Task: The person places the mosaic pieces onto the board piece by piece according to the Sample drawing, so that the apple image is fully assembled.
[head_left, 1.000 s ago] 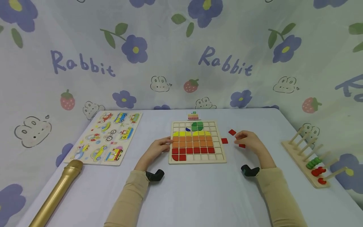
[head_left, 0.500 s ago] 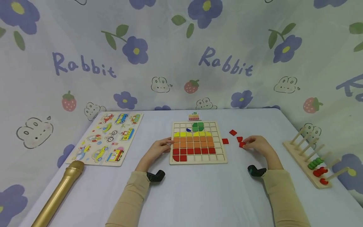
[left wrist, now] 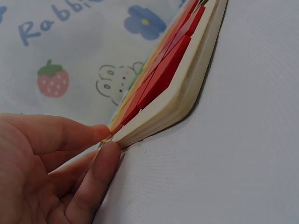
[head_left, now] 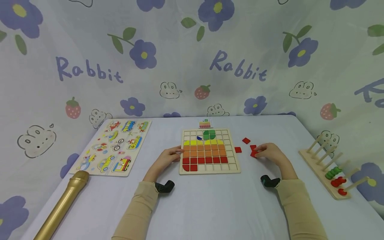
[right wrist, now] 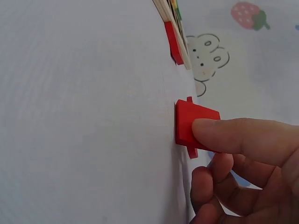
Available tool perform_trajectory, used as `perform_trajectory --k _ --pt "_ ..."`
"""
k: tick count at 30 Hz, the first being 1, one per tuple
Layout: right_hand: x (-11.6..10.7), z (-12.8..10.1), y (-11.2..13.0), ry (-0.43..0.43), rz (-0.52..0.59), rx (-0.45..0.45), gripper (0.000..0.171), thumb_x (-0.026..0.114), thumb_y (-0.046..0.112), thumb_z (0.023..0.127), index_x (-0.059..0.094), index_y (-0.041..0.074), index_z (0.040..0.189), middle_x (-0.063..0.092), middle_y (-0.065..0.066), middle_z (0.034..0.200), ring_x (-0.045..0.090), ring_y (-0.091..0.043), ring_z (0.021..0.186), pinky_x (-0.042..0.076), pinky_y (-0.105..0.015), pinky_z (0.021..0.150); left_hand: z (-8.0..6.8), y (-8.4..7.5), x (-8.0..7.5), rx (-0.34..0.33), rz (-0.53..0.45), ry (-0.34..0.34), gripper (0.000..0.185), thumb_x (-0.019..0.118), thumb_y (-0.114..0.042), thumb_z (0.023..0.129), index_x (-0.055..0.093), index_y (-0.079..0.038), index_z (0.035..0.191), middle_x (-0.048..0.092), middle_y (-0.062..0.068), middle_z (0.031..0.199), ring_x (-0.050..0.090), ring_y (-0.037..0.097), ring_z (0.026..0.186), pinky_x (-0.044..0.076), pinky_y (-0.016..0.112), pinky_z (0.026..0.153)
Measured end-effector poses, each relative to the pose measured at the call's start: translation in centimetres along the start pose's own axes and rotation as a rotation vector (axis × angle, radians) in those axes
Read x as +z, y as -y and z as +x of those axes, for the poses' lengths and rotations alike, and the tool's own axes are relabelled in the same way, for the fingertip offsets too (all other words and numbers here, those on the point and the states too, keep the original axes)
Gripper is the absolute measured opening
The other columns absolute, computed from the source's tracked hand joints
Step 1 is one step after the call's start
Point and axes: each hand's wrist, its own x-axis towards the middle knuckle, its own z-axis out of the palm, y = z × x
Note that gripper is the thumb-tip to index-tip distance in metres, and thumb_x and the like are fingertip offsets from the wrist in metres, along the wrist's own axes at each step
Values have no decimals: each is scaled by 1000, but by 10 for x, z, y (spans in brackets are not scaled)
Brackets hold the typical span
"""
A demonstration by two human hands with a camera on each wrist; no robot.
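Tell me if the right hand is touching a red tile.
Touching. The right wrist view shows the right hand with a fingertip pressed on the red tile.

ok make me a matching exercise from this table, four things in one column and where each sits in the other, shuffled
Things:
1. gold microphone
2. peg rack with rings
3. vehicle puzzle board
4. small picture card

Places:
A. just behind the grid board
B. far right of the table
C. near left corner of the table
D. left of the grid board, beyond the microphone

Pairs: 1-C, 2-B, 3-D, 4-A
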Motion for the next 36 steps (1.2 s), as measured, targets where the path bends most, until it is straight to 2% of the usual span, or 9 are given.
perform_trajectory --k 7,12,15,18,22,27,32,36 --pt "11 -3 22 29 45 -9 37 63 21 85 61 -4 112 59 -16 106 50 -26 93 42 -34 76 1 1 1 6 8 8 34 49 -6 90 59 -1 122 35 8 146 46 24 123 46 31 88" --pt "32 0 54 100 216 -77 39 62 18 87 57 -7 117 58 -18 113 55 -19 92 48 -30 81 1 0 -1 -5 31 -6 34 50 -7 90 60 -3 122 37 6 145 45 23 123 46 31 89" --pt "49 3 72 152 338 -75 39 63 15 88 56 -7 119 58 -19 114 59 -15 89 50 -27 80 0 -1 -1 -11 24 -6 34 50 -8 90 59 -3 123 36 6 146 46 23 123 45 32 90" --pt "68 4 88 196 391 -60 39 62 14 88 56 -5 121 58 -17 115 61 -15 88 50 -28 80 0 -2 -1 -17 17 -5 35 51 -9 90 59 -3 123 36 5 146 50 22 118 45 32 89" --pt "94 4 103 223 354 -81 32 65 10 85 61 -2 115 61 -12 103 61 -15 83 51 -27 77 1 0 0 -15 23 -6 34 51 -9 90 59 -4 123 36 5 146 54 21 113 46 31 88" --pt "120 4 115 219 258 -160 18 69 6 80 66 0 96 64 -6 87 57 -16 78 49 -25 70 -3 -2 -1 -25 -16 19 35 50 -8 91 56 -1 125 33 7 147 49 25 120 44 33 91" --pt "133 3 121 210 126 -215 6 70 6 79 69 5 85 62 -3 81 53 -17 77 45 -25 65 -13 -19 -2 -4 -33 46 36 48 -4 91 53 6 125 32 13 147 41 30 127 43 37 93" --pt "136 -1 124 213 77 -212 4 71 8 78 69 6 81 60 -2 75 51 -16 68 42 -25 58 -7 -10 -2 25 -16 34 36 50 -5 90 56 4 123 34 12 146 44 28 125 45 34 90"
